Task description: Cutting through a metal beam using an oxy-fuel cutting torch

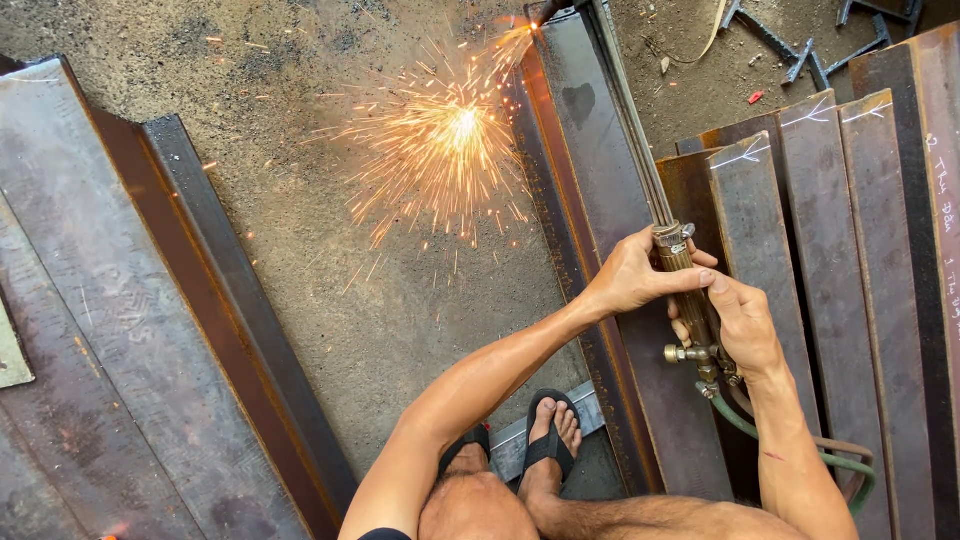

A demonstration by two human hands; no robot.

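Concrete floor (300,250) under me, rusty steel plates (820,250) stacked right, more left. Long beam (600,200) in front, cut looks just started at far end, sparks (450,140) flying, most of it uncut. Cutting torch (680,270) in both fists: left hand (630,280) clamped near valve, right hand (745,325) wrapped round handle. Hose (790,450) trails behind. Feet tight against beam edge, open floor left.
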